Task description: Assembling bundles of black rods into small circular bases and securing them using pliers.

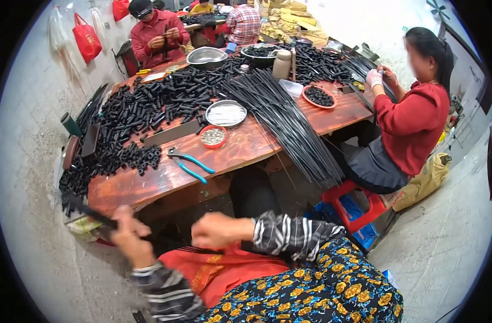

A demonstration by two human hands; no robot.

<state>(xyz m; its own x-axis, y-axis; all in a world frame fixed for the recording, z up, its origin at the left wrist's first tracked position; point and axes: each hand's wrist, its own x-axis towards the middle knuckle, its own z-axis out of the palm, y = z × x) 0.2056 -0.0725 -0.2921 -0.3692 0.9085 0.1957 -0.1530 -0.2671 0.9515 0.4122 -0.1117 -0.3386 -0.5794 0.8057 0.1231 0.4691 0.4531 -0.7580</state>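
At the lower left, my left hand is wrapped round a long dark bar, which slants up to the left past the table's corner; motion blurs it. My right hand is held over my lap with its fingers curled in; what it grips, if anything, I cannot make out. Several thin dark rods lie just below it, over the red cloth on my lap. Pliers with blue handles rest near the table's front edge, beyond both hands.
The wooden table carries heaps of short black tubes, a bundle of long black rods, a red bowl of small discs and a metal bowl of white pieces. A co-worker sits on the right by a red stool.
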